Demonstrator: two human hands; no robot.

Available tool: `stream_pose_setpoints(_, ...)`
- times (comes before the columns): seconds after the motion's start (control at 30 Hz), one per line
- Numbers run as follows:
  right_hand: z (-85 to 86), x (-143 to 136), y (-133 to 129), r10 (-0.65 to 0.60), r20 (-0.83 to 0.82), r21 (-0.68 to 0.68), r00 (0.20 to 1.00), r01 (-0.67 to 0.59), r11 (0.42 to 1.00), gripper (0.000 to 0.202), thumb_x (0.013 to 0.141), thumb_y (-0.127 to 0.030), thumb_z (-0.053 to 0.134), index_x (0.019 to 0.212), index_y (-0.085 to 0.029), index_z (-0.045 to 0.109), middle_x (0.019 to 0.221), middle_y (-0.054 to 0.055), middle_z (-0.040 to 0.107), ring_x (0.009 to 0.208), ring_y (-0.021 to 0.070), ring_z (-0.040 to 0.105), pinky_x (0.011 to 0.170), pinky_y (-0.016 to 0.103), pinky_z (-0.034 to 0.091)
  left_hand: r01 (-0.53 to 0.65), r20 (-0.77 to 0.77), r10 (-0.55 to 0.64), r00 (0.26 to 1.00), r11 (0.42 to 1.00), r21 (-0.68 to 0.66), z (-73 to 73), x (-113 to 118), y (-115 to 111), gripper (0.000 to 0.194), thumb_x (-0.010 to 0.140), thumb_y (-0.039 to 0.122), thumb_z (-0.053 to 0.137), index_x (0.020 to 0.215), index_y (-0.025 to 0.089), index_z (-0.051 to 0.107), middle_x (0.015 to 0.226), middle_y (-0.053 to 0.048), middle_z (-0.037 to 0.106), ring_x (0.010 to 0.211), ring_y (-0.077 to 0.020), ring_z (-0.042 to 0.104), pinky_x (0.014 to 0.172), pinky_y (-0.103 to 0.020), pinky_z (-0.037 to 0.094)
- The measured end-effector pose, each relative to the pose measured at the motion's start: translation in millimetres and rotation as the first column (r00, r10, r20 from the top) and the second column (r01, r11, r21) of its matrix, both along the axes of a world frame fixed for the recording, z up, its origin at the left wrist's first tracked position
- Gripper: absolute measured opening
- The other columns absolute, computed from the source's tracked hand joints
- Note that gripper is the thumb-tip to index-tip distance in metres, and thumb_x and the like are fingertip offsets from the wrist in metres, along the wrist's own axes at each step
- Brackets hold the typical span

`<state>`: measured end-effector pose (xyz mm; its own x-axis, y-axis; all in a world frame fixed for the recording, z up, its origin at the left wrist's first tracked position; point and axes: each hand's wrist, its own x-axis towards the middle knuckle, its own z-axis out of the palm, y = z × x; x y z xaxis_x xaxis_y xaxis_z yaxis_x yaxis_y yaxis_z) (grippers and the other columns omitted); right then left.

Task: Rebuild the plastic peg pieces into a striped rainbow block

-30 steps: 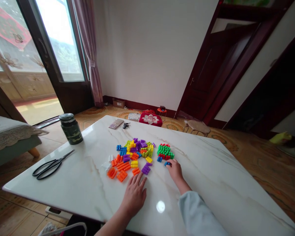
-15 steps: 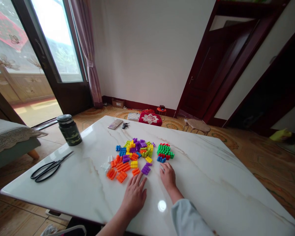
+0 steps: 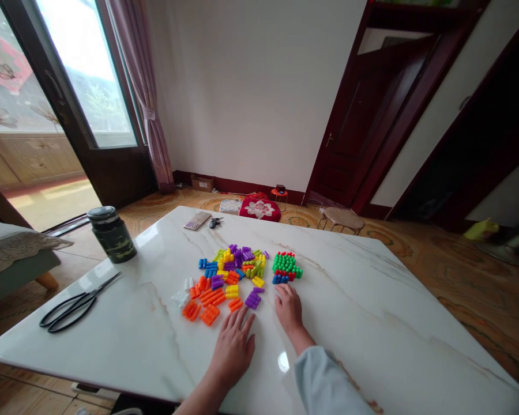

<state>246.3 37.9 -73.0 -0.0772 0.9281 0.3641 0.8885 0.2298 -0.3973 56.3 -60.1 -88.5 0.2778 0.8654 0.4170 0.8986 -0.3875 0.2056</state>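
My left hand (image 3: 233,347) lies palm down on the marble-look table with its fingers spread, holding nothing. Its fingertips are close to an orange block (image 3: 236,304) and a purple block (image 3: 253,300). My right hand (image 3: 289,311) rests just in front of a cluster of green blocks (image 3: 286,264), with red and blue blocks (image 3: 280,279) along its near side. Its fingers are loosely bent and slightly apart, and nothing shows in them. A loose pile of plastic blocks (image 3: 231,265) in purple, yellow, blue and lime lies beyond my left hand. Orange blocks (image 3: 211,296) and white blocks (image 3: 181,297) sit on its left.
Black-handled scissors (image 3: 80,302) lie at the table's left, pointing away. A dark lidded jar (image 3: 112,236) stands near the left edge. At the far edge are a phone (image 3: 197,221) and keys (image 3: 215,222). A stool (image 3: 341,218) stands on the floor beyond the table (image 3: 372,323).
The view has shifted slightly, so the table and everything on it appear a little further left. Both hands stay almost in the same place beside the blocks.
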Motion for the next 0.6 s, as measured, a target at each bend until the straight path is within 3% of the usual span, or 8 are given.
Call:
stream_pose_setpoints(0.2, -2.2, 0.1, 1.0, 0.014, 0.002, -0.006, 1.0, -0.014, 1.0, 0.039, 0.083, -0.013, 0.05, 0.118, -0.02, 0.064, 0.121, 0.007, 0.063, 0.111, 0.0201, 0.055, 0.095, 0.032, 0.04, -0.001, 0.007, 0.001, 1.0, 1.0, 0.017, 1.4, 0.5, -0.3, 0.046, 0.086, 0.02, 0.048, 0.131, 0.022, 0.051, 0.144, -0.011, 0.047, 0.13, -0.0269, 0.045, 0.106, -0.046, 0.039)
stream_pose_setpoints(0.37, 0.8, -2.2, -0.8, 0.134, 0.045, -0.026, 0.99, -0.133, 0.991, 0.041, 0.083, -0.014, 0.05, 0.121, -0.022, 0.063, 0.125, 0.007, 0.062, 0.116, 0.019, 0.053, 0.097, 0.031, 0.04, 0.002, 0.002, -0.002, 1.0, 1.0, 0.027, -0.3, 0.5, -0.2, 0.047, 0.085, 0.019, 0.048, 0.131, 0.022, 0.051, 0.144, -0.011, 0.047, 0.13, -0.027, 0.046, 0.107, -0.047, 0.039)
stream_pose_setpoints(0.6, -2.4, -2.6, -1.4, 0.172, 0.077, -0.027, 0.982, -0.17, 0.985, 0.044, 0.087, -0.017, 0.05, 0.13, -0.021, 0.056, 0.134, 0.008, 0.057, 0.125, 0.0192, 0.048, 0.104, 0.033, 0.034, -0.006, -0.011, 0.006, 1.0, 1.0, 0.012, -0.4, 0.8, 0.3, 0.048, 0.084, 0.019, 0.048, 0.132, 0.023, 0.051, 0.144, -0.01, 0.047, 0.13, -0.0271, 0.046, 0.106, -0.047, 0.039)
